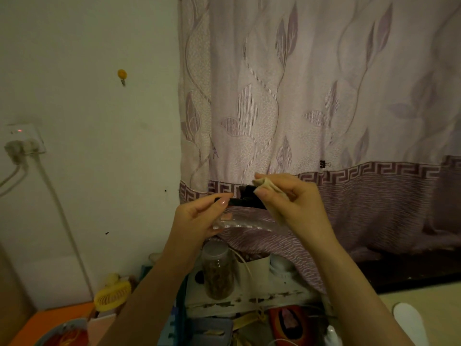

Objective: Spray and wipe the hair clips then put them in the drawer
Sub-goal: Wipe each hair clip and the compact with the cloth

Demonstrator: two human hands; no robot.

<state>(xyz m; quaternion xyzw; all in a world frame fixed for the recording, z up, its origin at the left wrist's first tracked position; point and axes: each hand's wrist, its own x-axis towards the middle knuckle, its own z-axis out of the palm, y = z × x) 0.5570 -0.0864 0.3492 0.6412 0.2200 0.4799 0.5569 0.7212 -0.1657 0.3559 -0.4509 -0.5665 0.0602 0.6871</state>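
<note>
Hair clips are what I am cleaning, and from my head camera I see two of them in my hands, raised in front of the mauve leaf-patterned curtain. My left hand pinches the long black plastic hair clip at its nine o'clock end, thumb on top, and its lower fingers curl round a clear curved plastic hair clip just beneath. My right hand grips a small beige wiping cloth, fingers and thumb closed on it, pressing it against the black clip's three o'clock end.

I judge I am in the wiping step for the black clip. I cannot tell from here whether it has been sprayed, and I cannot make out a spray bottle for certain. The clear clip looks to be waiting its turn. No drawer shows as open, so putting the clips away is, I think, yet to come.

At six o'clock below my hands stands a clear plastic jar with brown contents on a cluttered white shelf. At seven o'clock sits a small yellow fan. A white wall socket with plugs is at nine o'clock.
</note>
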